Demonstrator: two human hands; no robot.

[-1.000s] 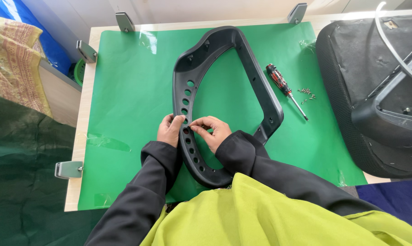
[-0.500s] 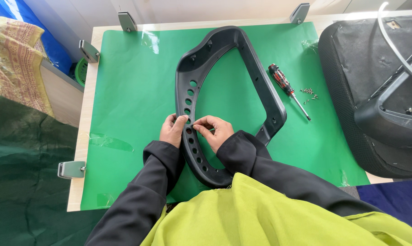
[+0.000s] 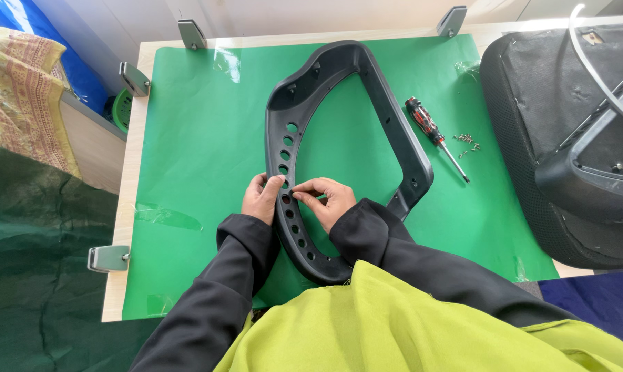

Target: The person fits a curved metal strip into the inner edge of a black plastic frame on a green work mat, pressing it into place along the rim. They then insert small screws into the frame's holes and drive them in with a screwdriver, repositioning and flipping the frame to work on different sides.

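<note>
Pinching the near left rail of the black frame (image 3: 339,165) on the green mat (image 3: 194,138), left hand (image 3: 262,200) and right hand (image 3: 329,203) are clasping it from either side; its length is running away from them.

Black perforated frame (image 3: 387,124) (flat on mat)

Looks like a small assembly workshop: wooden bench (image 3: 122,207) under a taped green mat (image 3: 201,138), metal corner clamps (image 3: 108,258), screwdriver (image 3: 435,136), loose screws (image 3: 466,142), upturned chair seat (image 3: 532,103).
</note>
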